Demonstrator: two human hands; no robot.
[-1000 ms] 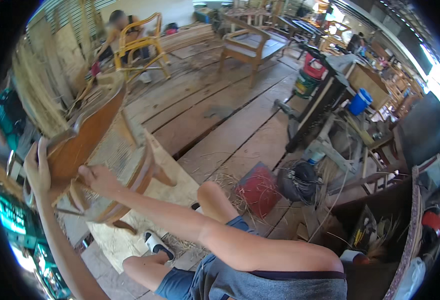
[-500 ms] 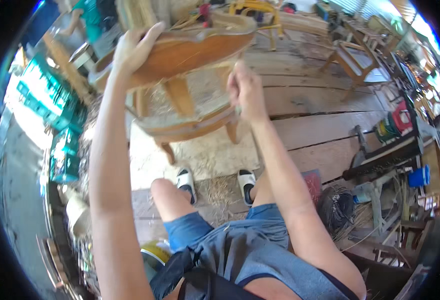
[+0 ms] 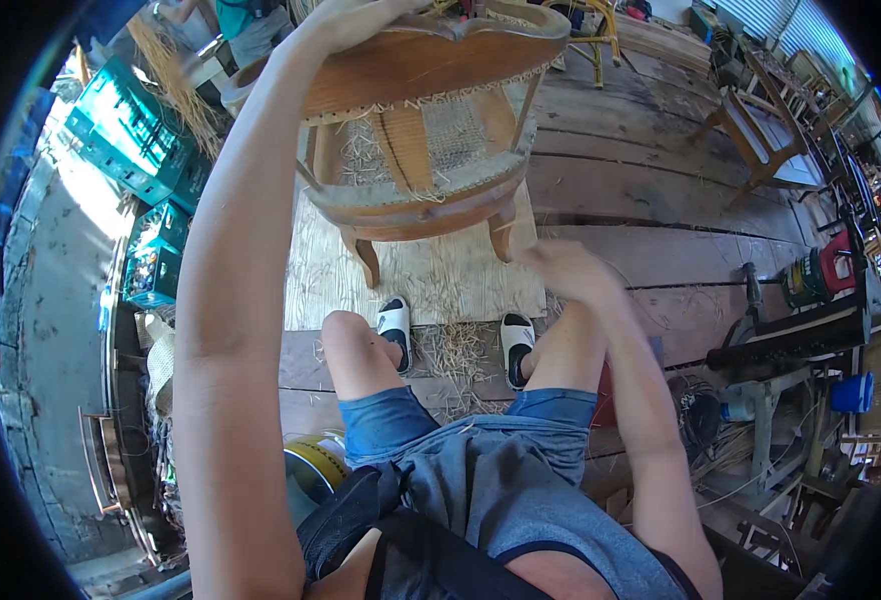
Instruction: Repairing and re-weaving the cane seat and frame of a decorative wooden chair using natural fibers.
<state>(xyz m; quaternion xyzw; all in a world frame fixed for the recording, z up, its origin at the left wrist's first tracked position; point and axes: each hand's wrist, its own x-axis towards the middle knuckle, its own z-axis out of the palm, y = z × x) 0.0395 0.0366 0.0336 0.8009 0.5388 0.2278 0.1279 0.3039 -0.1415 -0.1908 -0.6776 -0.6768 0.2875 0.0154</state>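
Observation:
A wooden chair (image 3: 431, 72) stands before me with the outer side of its curved back toward me. Cut cane ends stick out along the lower edge of its backrest, and woven cane (image 3: 461, 128) shows in its frame. My left hand (image 3: 353, 25) lies over the top of the backrest and holds it; its fingertips are mostly hidden. Low on the right, apart from the chair and close to its near right leg, hangs my right hand (image 3: 573, 270). Its fingers are smeared by motion, and I cannot make out anything in them.
Under the chair lies a pale board (image 3: 441, 285) strewn with straw-like scraps. Teal crates (image 3: 126, 135) are stacked at the left. Another wooden chair (image 3: 761, 140) stands far right, near a dark bench-like piece (image 3: 796, 335). At the back left, a person (image 3: 251, 25) is partly visible.
My right hand has come down and toward me, away from the chair's backrest. My left hand stays on the backrest. The view has shifted, so the chair appears higher and farther right.

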